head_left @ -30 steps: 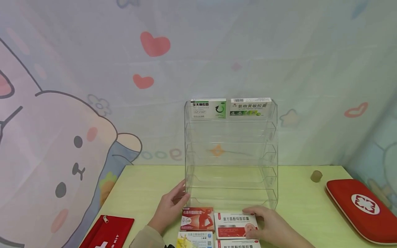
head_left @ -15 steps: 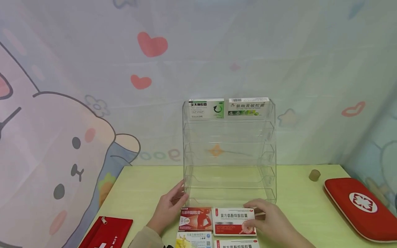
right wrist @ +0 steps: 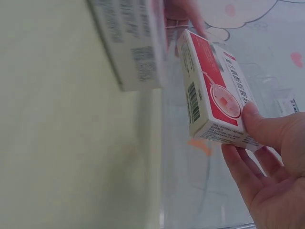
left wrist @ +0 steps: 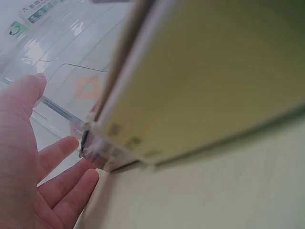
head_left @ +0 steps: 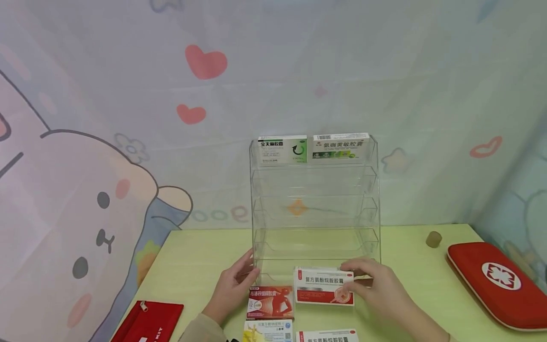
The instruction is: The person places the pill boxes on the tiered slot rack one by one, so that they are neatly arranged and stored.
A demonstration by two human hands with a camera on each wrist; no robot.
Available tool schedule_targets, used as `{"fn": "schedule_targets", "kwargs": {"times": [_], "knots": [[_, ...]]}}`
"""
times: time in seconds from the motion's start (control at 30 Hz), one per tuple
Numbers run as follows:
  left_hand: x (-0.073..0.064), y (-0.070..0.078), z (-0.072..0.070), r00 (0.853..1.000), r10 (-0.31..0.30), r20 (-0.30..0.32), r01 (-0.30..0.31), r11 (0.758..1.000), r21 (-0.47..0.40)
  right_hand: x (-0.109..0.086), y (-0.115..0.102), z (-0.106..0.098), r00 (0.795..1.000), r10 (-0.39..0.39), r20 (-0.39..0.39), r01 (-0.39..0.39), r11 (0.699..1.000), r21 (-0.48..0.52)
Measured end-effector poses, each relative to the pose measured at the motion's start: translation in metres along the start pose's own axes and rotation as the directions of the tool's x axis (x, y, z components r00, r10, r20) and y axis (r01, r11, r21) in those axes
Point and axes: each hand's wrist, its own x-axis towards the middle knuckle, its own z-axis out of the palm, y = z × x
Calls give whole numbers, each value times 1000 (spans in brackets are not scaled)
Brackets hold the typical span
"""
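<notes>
Far left, backdrop printed with a rabbit (head_left: 91, 237), grey-eyed, pink-cheeked. Below it on the pale yellow-green table (head_left: 205, 256), a red zip pouch (head_left: 155, 318), lettering "KIT" readable, a white mark cut by the frame edge.

Left hand (head_left: 232, 287), beige sleeve: fingers loosely extended, not clenched, resting against the left edge of the clear tiered rack (head_left: 315, 228); thumb at the front of that edge.

Just right of this hand, lying on the table: red box (head_left: 270, 302) marked 布洛芬缓释胶囊, numeral "12" and a torso figure on the face. Nearer the wearer, a white-and-yellow box (head_left: 268, 331), yellow figure and a square code; title too blurred to read surely.

Rack stands upright. Top tier, left: white-green box (head_left: 282, 150), 全天麻胶囊, curved arrow on green. Top tier, right: white box (head_left: 340, 147), 氨咖黄敏胶囊, barcode on its upper side.

Before the lowest tier, raised off the table: red-and-white carton (head_left: 323, 287), 复方氨酚烷胺胶囊, round emblem on its red band, barcode on one side. Contact with the rack: cannot tell. A matching carton (head_left: 326, 336) lies nearer the wearer, cropped by the frame.

Right hand (head_left: 380, 289) grasps the raised carton by its right end, thumb on the printed face, fingers behind.

Farther right, small brown cylinder (head_left: 433, 239); then a red case (head_left: 497, 285), white disc with red cross-like emblem.
</notes>
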Motion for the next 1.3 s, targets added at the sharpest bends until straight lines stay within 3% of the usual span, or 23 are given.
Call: {"fn": "schedule_targets", "kwargs": {"times": [0.13, 0.33, 0.47, 1.0, 1.3], "knots": [[0, 0, 0, 1000, -11, 3, 11, 1000, -3, 15, -9, -6, 995, -71, -76, 69, 997, -24], [0, 0, 0, 1000, -17, 17, 17, 1000, 0, 41, -21, -19, 988, -53, -145, 38, 994, -99], [-1, 0, 0, 1000, -11, 16, 11, 1000, -1, 59, -30, -26, 979, -65, -193, 47, 994, -94], [-1, -1, 1, 1000, 2, 18, -1, 1000, -24, 126, -70, -44, 960, -120, -253, 107, 992, -64], [-1, -3, -2, 1000, 5, 19, -5, 1000, 0, 158, -90, -50, 953, -108, -282, 90, 993, -75]]}}
